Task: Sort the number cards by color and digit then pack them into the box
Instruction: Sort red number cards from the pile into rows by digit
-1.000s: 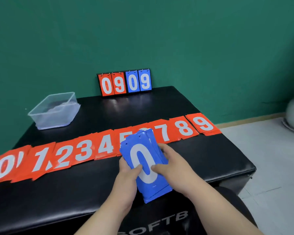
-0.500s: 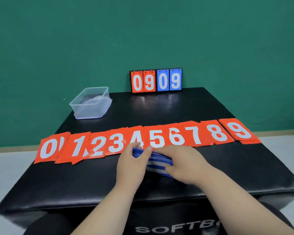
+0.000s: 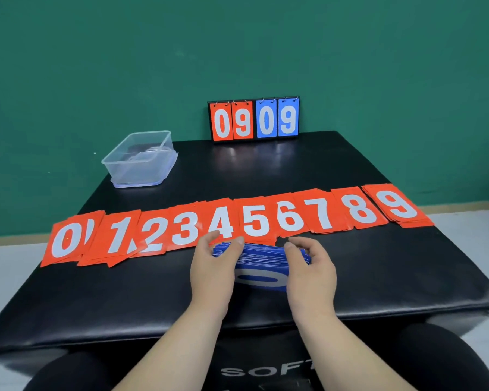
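On the table's (image 3: 378, 277) front we read "SOFT"; the far scoreboard (image 3: 253, 119) shows 0909. Red cards (image 3: 254, 221) lie in a row, 0 to 9. The left hand (image 3: 213, 269) and right hand (image 3: 311, 272) clasp the blue card stack (image 3: 261, 261) by its sides, just before that row, 0 uppermost. The clear box (image 3: 140, 162) stands far left, well apart from the cards.

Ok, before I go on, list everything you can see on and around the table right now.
red card piles: ten, orange-red, digits 0 to 9, in a row left to right
blue card stack: one, blue, 0 on top, just in front of the 4 and 5 piles
box: one, clear plastic, far left
scoreboard: one, black with red and blue flaps reading 0909, far edge
table: one, black, padded
hands: two; left hand and right hand each grip an end of the blue card stack
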